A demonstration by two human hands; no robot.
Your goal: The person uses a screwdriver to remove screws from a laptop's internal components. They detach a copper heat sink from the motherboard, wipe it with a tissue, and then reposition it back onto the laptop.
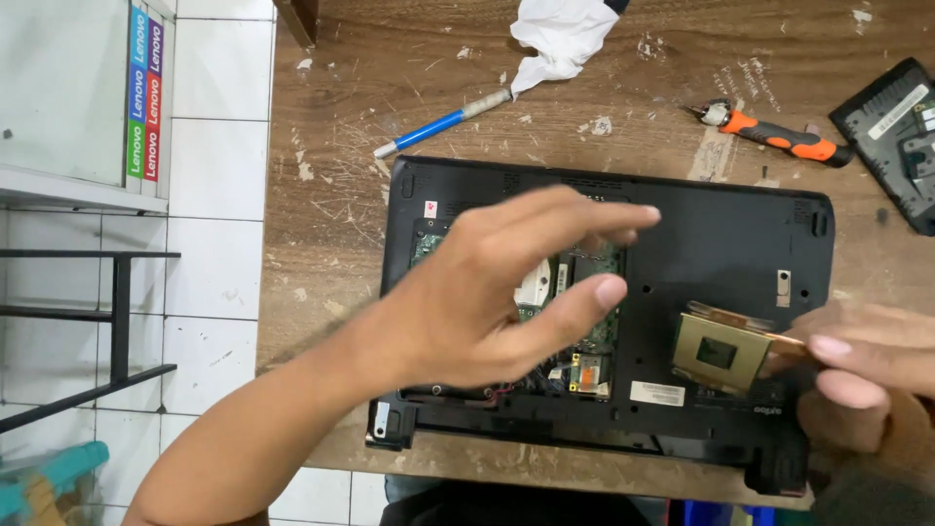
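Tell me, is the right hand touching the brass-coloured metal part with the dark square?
Touching. The head view shows the right hand pinching the right edge of the brass-coloured metal part between its fingertips, above the open laptop base.

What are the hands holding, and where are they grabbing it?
The right hand pinches a flat brass-coloured metal heatsink plate by its right edge, above the opened black laptop. The left hand holds nothing; it hovers open over the laptop's exposed circuit board.
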